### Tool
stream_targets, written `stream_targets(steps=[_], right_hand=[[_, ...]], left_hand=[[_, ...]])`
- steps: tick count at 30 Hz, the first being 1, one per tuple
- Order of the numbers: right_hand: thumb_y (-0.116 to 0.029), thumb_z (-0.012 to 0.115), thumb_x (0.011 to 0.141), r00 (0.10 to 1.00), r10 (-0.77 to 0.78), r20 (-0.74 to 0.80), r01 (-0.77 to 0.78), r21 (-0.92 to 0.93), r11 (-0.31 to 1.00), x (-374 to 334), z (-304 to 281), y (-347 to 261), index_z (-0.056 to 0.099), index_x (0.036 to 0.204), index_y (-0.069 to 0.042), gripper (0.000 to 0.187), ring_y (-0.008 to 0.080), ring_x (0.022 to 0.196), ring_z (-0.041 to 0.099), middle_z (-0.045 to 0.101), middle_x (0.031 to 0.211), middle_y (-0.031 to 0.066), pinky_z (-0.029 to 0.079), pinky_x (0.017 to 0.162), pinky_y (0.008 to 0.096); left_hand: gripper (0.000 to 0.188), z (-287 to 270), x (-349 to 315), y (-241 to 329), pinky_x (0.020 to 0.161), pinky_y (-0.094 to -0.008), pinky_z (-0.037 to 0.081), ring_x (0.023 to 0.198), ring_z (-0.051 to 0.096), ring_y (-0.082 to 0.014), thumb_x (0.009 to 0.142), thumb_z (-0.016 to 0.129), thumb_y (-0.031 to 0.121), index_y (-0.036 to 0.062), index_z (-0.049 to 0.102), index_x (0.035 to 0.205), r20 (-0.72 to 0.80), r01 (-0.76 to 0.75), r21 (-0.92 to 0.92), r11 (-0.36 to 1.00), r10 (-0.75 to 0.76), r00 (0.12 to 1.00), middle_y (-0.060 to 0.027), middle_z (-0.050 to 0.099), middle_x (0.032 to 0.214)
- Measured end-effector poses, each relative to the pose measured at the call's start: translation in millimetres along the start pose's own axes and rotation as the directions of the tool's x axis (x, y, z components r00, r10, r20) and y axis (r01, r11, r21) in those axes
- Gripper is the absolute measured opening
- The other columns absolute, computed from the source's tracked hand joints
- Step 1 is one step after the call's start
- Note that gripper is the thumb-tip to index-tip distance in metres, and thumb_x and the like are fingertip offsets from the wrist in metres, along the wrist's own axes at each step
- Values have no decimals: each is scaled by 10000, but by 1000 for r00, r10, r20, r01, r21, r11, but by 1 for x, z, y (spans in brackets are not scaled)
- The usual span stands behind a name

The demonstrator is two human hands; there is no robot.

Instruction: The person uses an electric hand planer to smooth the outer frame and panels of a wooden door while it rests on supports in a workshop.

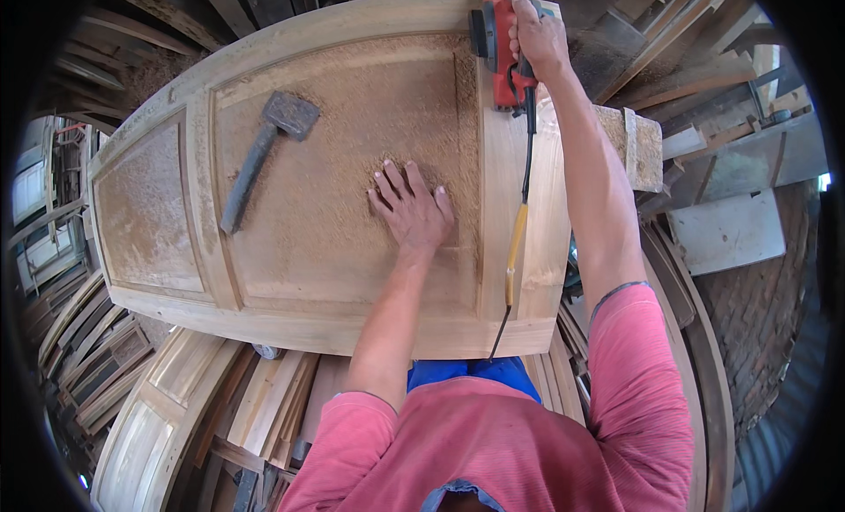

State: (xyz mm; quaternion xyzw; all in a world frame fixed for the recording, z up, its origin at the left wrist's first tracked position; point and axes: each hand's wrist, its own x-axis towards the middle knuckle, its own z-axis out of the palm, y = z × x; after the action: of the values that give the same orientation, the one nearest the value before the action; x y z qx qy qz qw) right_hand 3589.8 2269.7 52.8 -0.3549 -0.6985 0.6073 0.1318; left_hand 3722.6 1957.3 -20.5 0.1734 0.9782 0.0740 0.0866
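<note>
In the head view, a large, pale brown wooden door with recessed panels (290, 323) lies flat across the middle of the scene, in front of the person. The right hand (539, 44) has its fingers wrapped round the handle of a red-and-black corded power tool, apparently a handheld planer (504, 58), at the door's far right corner. The left hand (412, 211) grips nothing; its palm is down on the wide panel, with the fingers spread apart. Left of it, a dark, block-headed hammer (290, 116) lies on the same panel, and a black-and-yellow cable (516, 239) runs nearer along the door's right side.

The work looks partway along: the door's frame and panels are joined, and the broad right-hand board (546, 239) looks pale and smooth, so some surfacing there is probably done. Loose brown sawdust (348, 76) covers much of the panels, so clearing it seems left; whether the far edge is finished, I cannot tell.

No brand, label or writing is legible on the planer, the hammer or the door
</note>
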Motion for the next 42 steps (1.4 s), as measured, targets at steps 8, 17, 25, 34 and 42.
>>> stream_targets(steps=[8,17,25,34,42], right_hand=[[-484,562,1008,1000,-7,-5,8,142,990,-24,-23,13,631,874,-5,502,151,510,577,605,620,57,460,495,322],[-505,490,1062,996,82,34,-87,186,979,-252,-115,40,651,1113,-26,508,87,527,524,560,664,-1,408,492,251],[-585,544,1023,964,227,-135,-186,260,947,-413,-176,75,616,1174,-9,600,88,535,529,568,696,10,420,497,238],[-534,575,1024,943,268,-198,-198,314,929,-462,-196,97,604,1149,-5,544,94,547,526,568,701,23,428,512,255],[-422,576,1036,963,268,-19,-253,281,926,-486,-165,111,602,1035,-43,380,83,570,528,575,712,6,433,523,248]], left_hand=[[775,3,1,2,1219,-663,58,1524,146,-529,961,538,388,-30,304,1570,-24,-13,31,999,14,1000,-340,185,1646],[765,10,-2,-2,1221,-666,56,1537,122,-520,986,523,388,-27,282,1582,-48,-36,87,996,41,998,-334,164,1659],[778,28,-36,67,1287,-542,58,1575,130,-435,996,522,408,-25,277,1593,140,-760,-140,634,773,619,-255,227,1678],[762,18,-89,37,1303,-478,62,1593,134,-355,993,526,421,5,309,1595,263,-906,-137,400,897,356,-192,241,1693],[729,-21,-82,-17,1283,-562,38,1591,97,-404,1020,477,450,122,271,1637,302,-611,206,764,544,783,-225,184,1702]])
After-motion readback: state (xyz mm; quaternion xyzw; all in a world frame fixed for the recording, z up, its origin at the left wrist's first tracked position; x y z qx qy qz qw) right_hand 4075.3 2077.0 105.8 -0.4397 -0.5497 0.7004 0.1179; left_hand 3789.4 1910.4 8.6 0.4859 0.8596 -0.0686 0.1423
